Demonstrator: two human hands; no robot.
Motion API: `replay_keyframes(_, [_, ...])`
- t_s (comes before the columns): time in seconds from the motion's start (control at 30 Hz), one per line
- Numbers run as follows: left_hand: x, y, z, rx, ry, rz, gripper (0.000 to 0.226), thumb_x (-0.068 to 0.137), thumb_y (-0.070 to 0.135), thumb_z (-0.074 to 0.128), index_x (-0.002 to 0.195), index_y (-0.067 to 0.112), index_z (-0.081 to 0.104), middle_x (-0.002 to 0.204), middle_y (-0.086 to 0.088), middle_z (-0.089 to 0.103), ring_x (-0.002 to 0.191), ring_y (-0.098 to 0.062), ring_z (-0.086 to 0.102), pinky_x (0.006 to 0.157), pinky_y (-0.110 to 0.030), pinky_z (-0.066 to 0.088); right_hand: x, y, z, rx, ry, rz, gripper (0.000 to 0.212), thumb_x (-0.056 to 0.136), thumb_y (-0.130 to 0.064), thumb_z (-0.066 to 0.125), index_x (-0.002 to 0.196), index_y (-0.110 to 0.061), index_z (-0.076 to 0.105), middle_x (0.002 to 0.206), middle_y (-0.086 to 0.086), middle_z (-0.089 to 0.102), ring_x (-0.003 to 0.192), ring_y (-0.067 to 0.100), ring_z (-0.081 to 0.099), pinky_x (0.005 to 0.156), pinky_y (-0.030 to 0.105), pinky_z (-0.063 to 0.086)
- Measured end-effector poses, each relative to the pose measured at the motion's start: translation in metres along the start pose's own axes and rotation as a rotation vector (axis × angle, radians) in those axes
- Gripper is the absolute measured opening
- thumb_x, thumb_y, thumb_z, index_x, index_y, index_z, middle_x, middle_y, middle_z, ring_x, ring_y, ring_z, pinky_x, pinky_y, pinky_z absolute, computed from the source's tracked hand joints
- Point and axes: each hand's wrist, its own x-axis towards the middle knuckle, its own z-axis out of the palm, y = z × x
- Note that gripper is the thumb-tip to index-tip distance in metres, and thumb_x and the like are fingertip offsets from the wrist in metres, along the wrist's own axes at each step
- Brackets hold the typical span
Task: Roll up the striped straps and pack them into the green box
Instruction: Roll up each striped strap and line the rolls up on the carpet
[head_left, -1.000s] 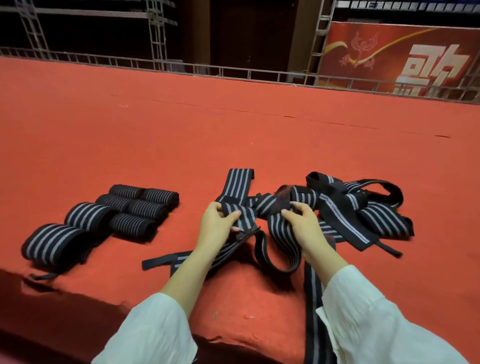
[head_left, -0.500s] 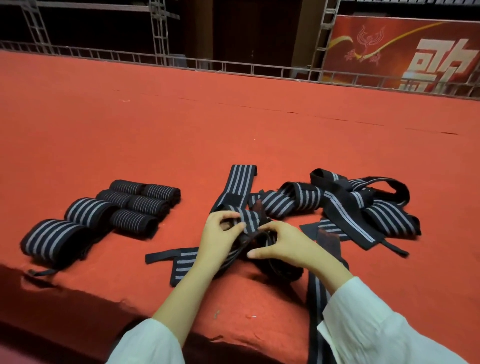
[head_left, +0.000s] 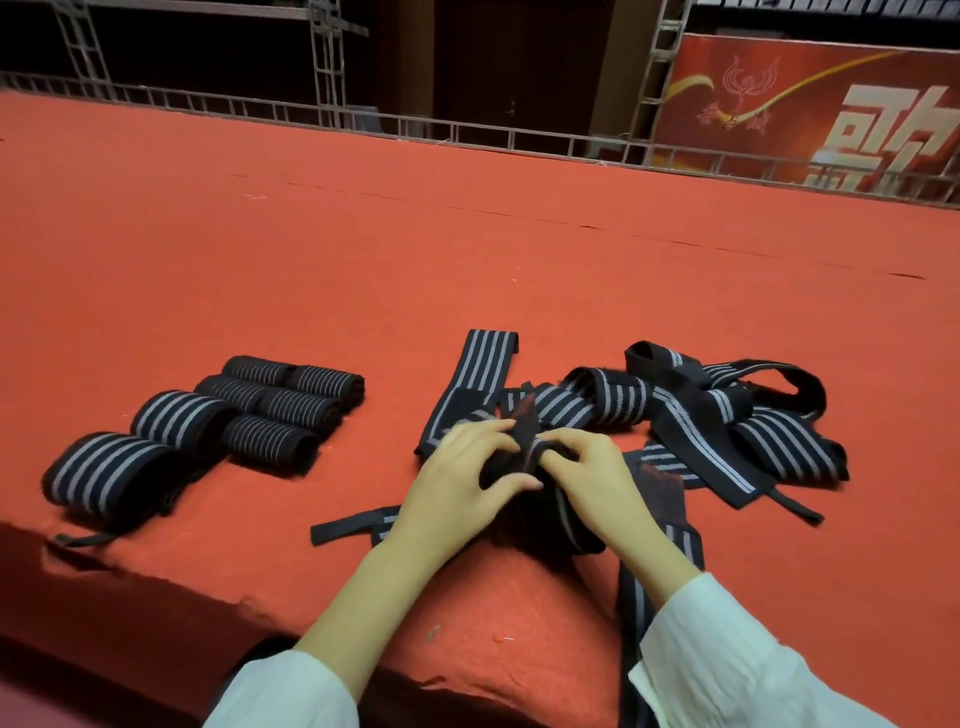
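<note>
I see the left hand (head_left: 462, 483) and right hand (head_left: 592, 483), each grip pinched on one striped strap (head_left: 524, 441) near the red stage (head_left: 467, 234) edge. Rolled straps (head_left: 208, 431) lie left, loose straps (head_left: 727, 415) right.

surface: red carpeted platform (head_left: 467, 234) | left: rolled straps (head_left: 280, 402) | right: loose striped straps (head_left: 691, 410) in a heap

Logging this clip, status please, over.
Left hand, right hand both gripping partly rolled strap. Finished rolls at left. Loose straps tangled right; no green box visible.
</note>
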Motion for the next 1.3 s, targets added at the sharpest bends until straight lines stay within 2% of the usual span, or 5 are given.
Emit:
replay_keyframes(0.27, [0.02,0.003,-0.008,-0.138,-0.196,-0.018,0.021,0.085,0.01,0.069,0.104,0.019,0.07,0.097,0.016,0.055,0.088,-0.003,0.048,0.078,-0.01,0.036,0.002,0.007,-0.007,-0.035,-0.081,-0.017,0.026,0.085,-0.007,0.058,0.095,-0.021,0.076,0.09,-0.009,0.074,0.091,0.005,0.067,0.084,0.028,0.051])
replay_keyframes(0.6, [0.03,-0.01,-0.036,-0.418,0.175,-0.413,0.018,0.092,0.01,0.062,0.079,0.018,0.052,0.065,0.003,0.064,0.06,-0.017,0.063,0.064,-0.037,0.053,0.007,0.03,-0.042,0.216,0.159,0.078,0.033,0.088,0.005,0.056,0.081,-0.022,0.074,0.078,-0.018,0.073,0.08,-0.007,0.064,0.074,0.009,0.048])
replay_keyframes(0.77, [0.08,-0.009,-0.027,-0.36,0.184,-0.491,0.021,0.091,0.015,0.065,0.077,0.015,0.049,0.07,0.002,0.063,0.052,0.0,0.063,0.055,-0.01,0.045,0.005,0.014,-0.044,0.311,0.122,0.021,0.03,0.086,0.01,0.055,0.087,-0.013,0.075,0.085,-0.013,0.075,0.085,-0.005,0.066,0.074,0.008,0.047])
replay_keyframes(1.03, [0.13,-0.012,-0.003,-0.071,-0.136,-0.569,0.061,0.096,0.02,0.056,0.149,0.012,0.029,0.148,-0.013,0.03,0.131,-0.025,0.041,0.109,-0.03,0.028,0.002,0.003,-0.063,0.384,0.206,-0.024,0.031,0.086,0.007,0.057,0.094,-0.017,0.075,0.094,-0.009,0.075,0.096,0.003,0.068,0.081,0.014,0.05])
replay_keyframes(1.3, [0.089,0.043,0.0,-0.22,-0.233,-0.342,0.046,0.09,0.05,0.059,0.126,0.021,0.056,0.122,0.006,0.057,0.113,-0.008,0.054,0.093,-0.022,0.038,0.007,-0.005,-0.065,0.55,0.149,0.002,0.042,0.077,-0.004,0.056,0.111,-0.025,0.07,0.118,0.016,0.068,0.116,0.03,0.06,0.103,0.042,0.047])
